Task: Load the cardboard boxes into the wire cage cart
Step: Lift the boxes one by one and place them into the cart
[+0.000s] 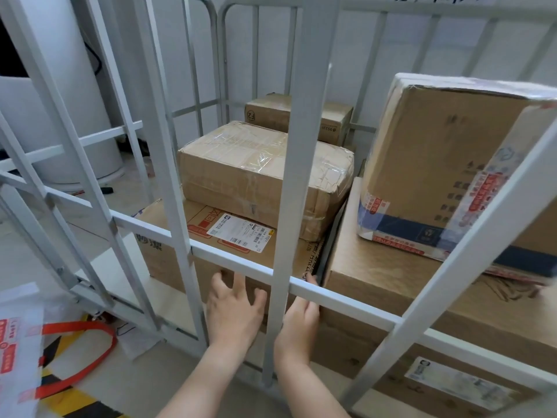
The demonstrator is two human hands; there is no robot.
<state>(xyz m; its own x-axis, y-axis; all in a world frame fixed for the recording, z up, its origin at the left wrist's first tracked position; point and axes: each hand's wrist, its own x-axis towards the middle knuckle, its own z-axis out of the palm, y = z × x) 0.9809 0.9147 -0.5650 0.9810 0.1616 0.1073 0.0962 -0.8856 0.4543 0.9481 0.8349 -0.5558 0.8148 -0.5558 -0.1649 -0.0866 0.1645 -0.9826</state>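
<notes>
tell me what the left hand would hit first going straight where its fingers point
The front face of the lower labelled cardboard box, just under the horizontal cage bar. Fingertips of the left hand look nearly on it; depth unclear.

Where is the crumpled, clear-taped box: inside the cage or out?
Inside. The crumpled box sits behind the white cage bars, stacked on the box with the white label.
</notes>
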